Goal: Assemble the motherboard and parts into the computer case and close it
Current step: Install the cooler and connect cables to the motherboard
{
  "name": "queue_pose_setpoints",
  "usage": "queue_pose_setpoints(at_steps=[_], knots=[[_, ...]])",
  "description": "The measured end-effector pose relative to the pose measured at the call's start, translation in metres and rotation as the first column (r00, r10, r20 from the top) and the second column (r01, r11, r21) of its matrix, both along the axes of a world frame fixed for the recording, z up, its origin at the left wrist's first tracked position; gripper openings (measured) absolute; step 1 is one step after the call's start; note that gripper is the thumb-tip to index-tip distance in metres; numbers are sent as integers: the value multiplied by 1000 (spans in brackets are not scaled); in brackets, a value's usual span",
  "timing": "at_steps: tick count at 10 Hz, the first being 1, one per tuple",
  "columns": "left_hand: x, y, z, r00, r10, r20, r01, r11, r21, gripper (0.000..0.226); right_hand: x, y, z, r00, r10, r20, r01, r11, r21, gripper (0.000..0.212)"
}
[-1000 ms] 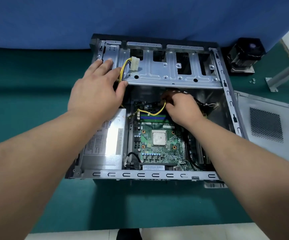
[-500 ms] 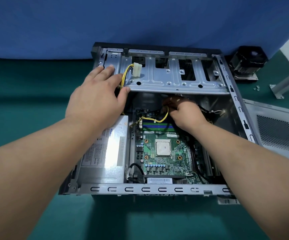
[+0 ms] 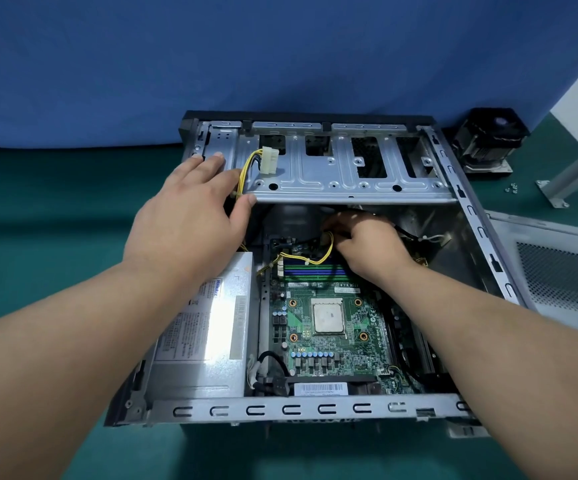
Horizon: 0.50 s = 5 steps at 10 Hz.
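The open computer case (image 3: 315, 408) lies on its side on the green table. Inside it sit the green motherboard (image 3: 329, 344) with a bare CPU (image 3: 328, 317) and the silver power supply (image 3: 208, 337) on the left. My left hand (image 3: 190, 216) rests flat with straight fingers on the left end of the metal drive cage (image 3: 346, 174), beside a white connector (image 3: 268, 160) on yellow wires. My right hand (image 3: 363, 247) reaches under the cage at the board's far edge, its fingers curled around a yellow-wired cable plug (image 3: 327, 237); the fingertips are partly hidden.
The grey side panel (image 3: 557, 271) with a mesh vent lies right of the case. A black CPU cooler (image 3: 488, 140) stands at the back right, with small screws (image 3: 511, 188) and a metal bracket (image 3: 571, 178) nearby. A blue cloth hangs behind.
The view has shifted, so the case sits lower in frame. Both hands stay in the same places on the cage and at the cable plug.
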<state>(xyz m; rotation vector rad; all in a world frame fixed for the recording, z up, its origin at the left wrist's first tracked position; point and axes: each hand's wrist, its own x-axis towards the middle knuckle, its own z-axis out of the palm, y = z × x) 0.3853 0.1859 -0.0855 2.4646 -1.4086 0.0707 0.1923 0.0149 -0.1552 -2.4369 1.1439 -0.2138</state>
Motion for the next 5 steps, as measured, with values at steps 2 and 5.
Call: queue_pose_setpoints(at_steps=[2, 5], knots=[[1, 0, -1, 1000, 2, 0, -2, 1000, 3, 51, 1, 1, -1, 1000, 4, 21, -3, 1000, -7, 31], [0, 0, -2, 1000, 2, 2, -2, 1000, 2, 52, 0, 2, -1, 999, 0, 39, 0, 1000, -8, 31]])
